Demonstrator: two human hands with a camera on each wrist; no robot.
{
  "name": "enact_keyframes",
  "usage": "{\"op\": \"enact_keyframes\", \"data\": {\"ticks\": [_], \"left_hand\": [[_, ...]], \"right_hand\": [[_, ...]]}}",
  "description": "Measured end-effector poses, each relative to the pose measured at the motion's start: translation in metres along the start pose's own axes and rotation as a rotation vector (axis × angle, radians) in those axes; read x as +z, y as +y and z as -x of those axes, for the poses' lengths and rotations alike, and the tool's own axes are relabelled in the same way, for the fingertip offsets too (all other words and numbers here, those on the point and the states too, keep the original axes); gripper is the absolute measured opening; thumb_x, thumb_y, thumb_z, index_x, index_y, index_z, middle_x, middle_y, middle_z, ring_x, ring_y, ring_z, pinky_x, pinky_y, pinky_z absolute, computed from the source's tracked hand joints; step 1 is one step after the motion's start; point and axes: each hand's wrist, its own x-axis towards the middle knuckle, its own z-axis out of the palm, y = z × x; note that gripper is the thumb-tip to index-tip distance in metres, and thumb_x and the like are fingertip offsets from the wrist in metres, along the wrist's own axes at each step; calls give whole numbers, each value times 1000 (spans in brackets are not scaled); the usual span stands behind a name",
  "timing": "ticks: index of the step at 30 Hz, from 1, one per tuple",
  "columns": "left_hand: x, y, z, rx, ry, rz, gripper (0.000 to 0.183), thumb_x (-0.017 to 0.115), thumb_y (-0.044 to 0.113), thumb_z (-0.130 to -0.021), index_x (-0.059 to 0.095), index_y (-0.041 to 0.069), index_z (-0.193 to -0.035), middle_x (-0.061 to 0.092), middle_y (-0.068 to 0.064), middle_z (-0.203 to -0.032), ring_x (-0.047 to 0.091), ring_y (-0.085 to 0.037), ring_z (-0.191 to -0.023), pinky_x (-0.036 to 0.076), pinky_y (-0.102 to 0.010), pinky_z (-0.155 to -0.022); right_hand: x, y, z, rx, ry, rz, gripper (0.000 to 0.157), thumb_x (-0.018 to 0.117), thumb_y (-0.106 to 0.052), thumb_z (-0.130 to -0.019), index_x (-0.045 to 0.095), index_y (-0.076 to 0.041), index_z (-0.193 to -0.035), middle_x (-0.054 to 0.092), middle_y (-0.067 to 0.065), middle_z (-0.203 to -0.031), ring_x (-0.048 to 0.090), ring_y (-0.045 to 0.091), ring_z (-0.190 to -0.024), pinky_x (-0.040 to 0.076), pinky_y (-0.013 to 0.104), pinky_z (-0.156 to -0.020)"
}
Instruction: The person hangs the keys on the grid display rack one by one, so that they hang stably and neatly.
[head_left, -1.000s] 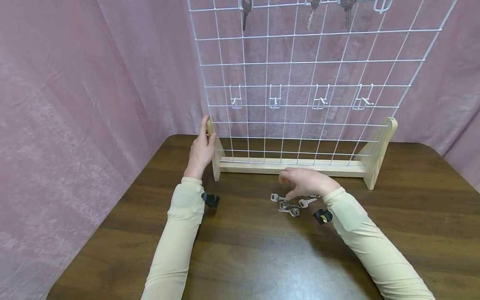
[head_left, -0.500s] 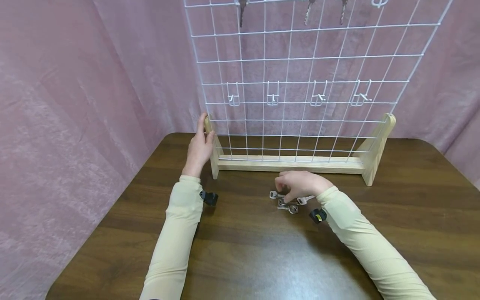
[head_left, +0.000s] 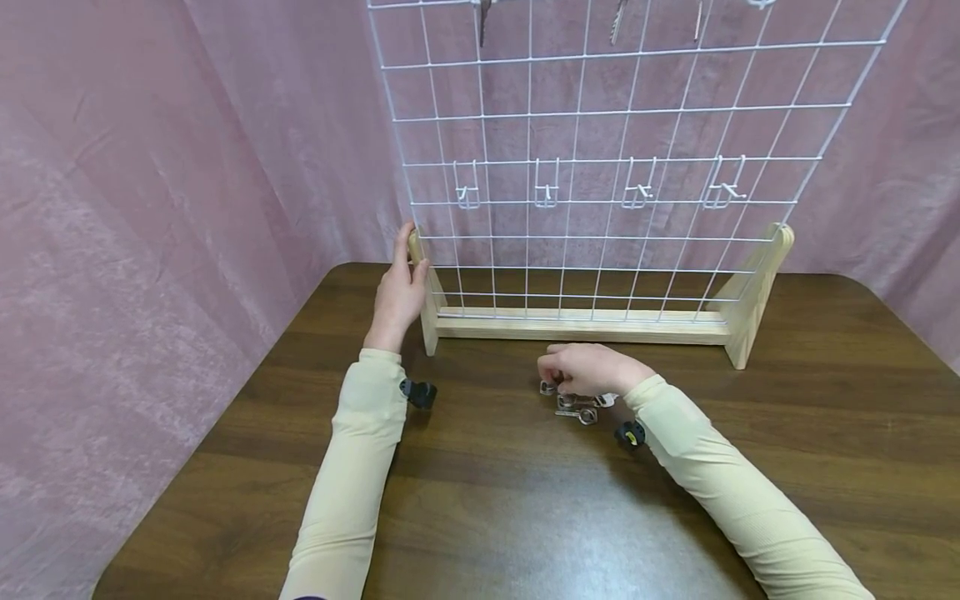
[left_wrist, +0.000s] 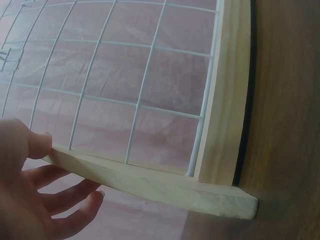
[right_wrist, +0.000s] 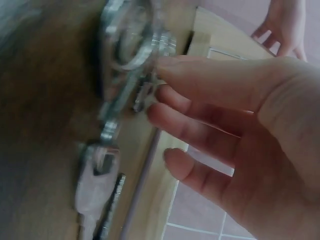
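Observation:
My left hand (head_left: pixel 399 296) grips the upper end of the left wooden side piece (left_wrist: pixel 150 187) of a stand; the thumb lies on one side and the fingers on the other. The stand bears a white wire grid panel (head_left: pixel 577 133). My right hand (head_left: pixel 592 369) is low over a small pile of metal keys (head_left: pixel 587 414), its fingers bent down. Beside its fingertips lies the leftmost key (head_left: pixel 547 388), the blade partly hidden. In the blurred right wrist view, the thumb tip reaches the keys; whether a key is pinched cannot be made out. Another key (right_wrist: pixel 97 180) lies below.
Several white hooks (head_left: pixel 546 194) hang in a row on the grid. Above them, partly cut off by the frame, hang keys (head_left: pixel 618 23). The stand's crossbar (head_left: pixel 585 327) runs behind the pile. A brown wooden table (head_left: pixel 480 500) lies beneath, with pink curtain (head_left: pixel 225 167) around it.
My right hand has moved left and slightly down over the pile, towards the leftmost key. The left hand keeps its grip on the stand. The view has tilted a little downward.

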Motion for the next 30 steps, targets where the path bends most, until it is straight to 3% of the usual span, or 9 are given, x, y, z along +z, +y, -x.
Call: {"op": "enact_keyframes", "data": {"ticks": [8, 14, 21, 30], "left_hand": [[0, 2, -1, 0, -2, 1, 57, 42, 28, -104, 13, 41, -151, 50, -21, -144, 61, -39, -114, 50, -55, -88], [0, 2, -1, -2, -4, -2, 57, 42, 28, -104, 12, 40, -152, 52, -22, -140, 62, -39, -111, 50, -54, -87], [-1, 2, 0, -5, -4, 5, 58, 42, 28, -104, 12, 41, -152, 50, -21, -143, 61, -39, -113, 50, -55, -88], [-1, 2, 1, -8, -5, 7, 57, 42, 28, -104, 12, 41, -151, 52, -23, -140, 62, -40, -111, 50, -55, -87]], "right_hand": [[4, 2, -1, -7, -6, -48, 19, 63, 7, -78, 55, -10, -75, 50, 0, -78, 43, 5, -67, 37, 18, -60], [5, 5, 1, 7, -26, -6, 21, 59, 3, -86, 49, -12, -76, 43, -2, -78, 39, 8, -72, 34, 20, -59], [-6, 9, 5, 72, 14, -14, 22, 58, -10, -94, 45, -17, -78, 42, -8, -71, 43, 8, -67, 35, 25, -57], [-27, 12, 16, 91, 69, -34, 21, 55, -6, -95, 44, -15, -80, 40, -9, -67, 43, 6, -60, 36, 23, -55]]}}
